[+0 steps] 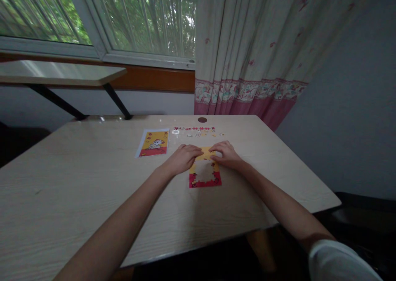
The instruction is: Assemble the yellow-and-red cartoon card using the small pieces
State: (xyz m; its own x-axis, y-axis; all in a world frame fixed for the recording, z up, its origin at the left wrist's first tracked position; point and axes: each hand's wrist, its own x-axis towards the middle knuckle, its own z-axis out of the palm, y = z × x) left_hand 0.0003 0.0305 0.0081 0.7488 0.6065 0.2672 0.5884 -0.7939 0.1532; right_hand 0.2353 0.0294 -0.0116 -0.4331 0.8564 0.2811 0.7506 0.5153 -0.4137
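A partly assembled jigsaw puzzle (205, 184) lies on the table, yellow in its upper part and red along the bottom, with an open gap in its middle. My left hand (186, 156) is curled at its upper left side, fingertips pressed on the yellow pieces. At the upper right side, my right hand (228, 154) holds the edge between thumb and fingers. Parts of the yellow top are covered by my fingers. Beyond the hands, loose puzzle pieces (194, 128) are spread in rough rows, several with red on them.
A printed reference picture (154, 142) of a white animal on yellow and red lies to the left. A dark round spot (202, 119) is near the far edge of the wooden table (93, 182). A raised shelf (62, 72) stands back left; a curtain (247, 66) hangs behind.
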